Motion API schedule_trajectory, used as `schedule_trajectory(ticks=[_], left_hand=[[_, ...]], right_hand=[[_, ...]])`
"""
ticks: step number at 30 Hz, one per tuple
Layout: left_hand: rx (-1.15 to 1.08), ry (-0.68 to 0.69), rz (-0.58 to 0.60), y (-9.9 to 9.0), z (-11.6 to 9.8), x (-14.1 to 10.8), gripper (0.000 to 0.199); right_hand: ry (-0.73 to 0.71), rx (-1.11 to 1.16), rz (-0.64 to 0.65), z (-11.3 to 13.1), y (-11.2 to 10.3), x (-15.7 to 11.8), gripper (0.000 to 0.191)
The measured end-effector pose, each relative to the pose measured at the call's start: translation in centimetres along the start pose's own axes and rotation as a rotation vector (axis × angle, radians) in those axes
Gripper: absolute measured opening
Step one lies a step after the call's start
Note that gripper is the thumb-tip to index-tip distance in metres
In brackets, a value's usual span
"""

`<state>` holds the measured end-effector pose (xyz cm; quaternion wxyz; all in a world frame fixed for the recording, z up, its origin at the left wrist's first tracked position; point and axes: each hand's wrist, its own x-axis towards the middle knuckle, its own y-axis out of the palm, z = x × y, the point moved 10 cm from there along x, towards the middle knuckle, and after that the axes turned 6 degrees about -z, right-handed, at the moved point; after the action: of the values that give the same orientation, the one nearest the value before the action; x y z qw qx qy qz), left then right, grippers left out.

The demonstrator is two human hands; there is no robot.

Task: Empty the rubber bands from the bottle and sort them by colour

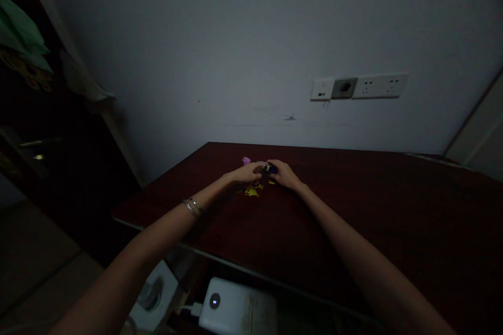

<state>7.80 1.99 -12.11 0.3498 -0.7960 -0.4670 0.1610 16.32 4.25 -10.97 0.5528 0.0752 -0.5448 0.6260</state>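
Observation:
My left hand [248, 171], with bracelets on its wrist, is closed round a small clear object [262, 166] above the dark red table. Facing it, my right hand [284, 174] grips a small dark blue object [272, 168]. The two objects meet or nearly meet between my hands; their exact shapes are too small and dark to tell. Small yellow pieces [252, 190] lie scattered on the table just in front of my hands. Behind my left hand sits a small pink-purple item [245, 160].
The dark red table [353, 193] stands against a pale wall with sockets [379, 86]. Below its front edge are a white power bank [236, 303] with a cable and a white box [155, 296]. A dark door [78, 167] with a handle is at the left.

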Motion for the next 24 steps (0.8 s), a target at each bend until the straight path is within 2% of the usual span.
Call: schedule_trajectory(ticks=[4, 8, 11, 19, 24], left_hand=[[0.09, 0.099, -0.055, -0.7, -1.6, 0.1, 0.035], [0.185, 0.202, -0.199, -2.1, -2.7, 0.0, 0.028], [0.232, 0.231, -0.252, -2.3, -2.6, 0.0, 0.024], [0.24, 0.169, -0.258, -2.6, -1.3, 0.2, 0.021], [0.317, 0.194, -0.321, -4.0, -1.3, -0.4, 0.023]], right_hand=[[0.045, 0.045, -0.002, -0.7, 0.0, 0.2, 0.047], [0.072, 0.074, -0.037, -1.7, -0.6, 0.3, 0.047], [0.073, 0.061, -0.039, -2.3, -0.9, 0.1, 0.045], [0.051, 0.016, -0.009, -2.6, -1.1, -0.3, 0.047], [0.109, -0.016, -0.03, -4.7, -1.5, -0.9, 0.051]])
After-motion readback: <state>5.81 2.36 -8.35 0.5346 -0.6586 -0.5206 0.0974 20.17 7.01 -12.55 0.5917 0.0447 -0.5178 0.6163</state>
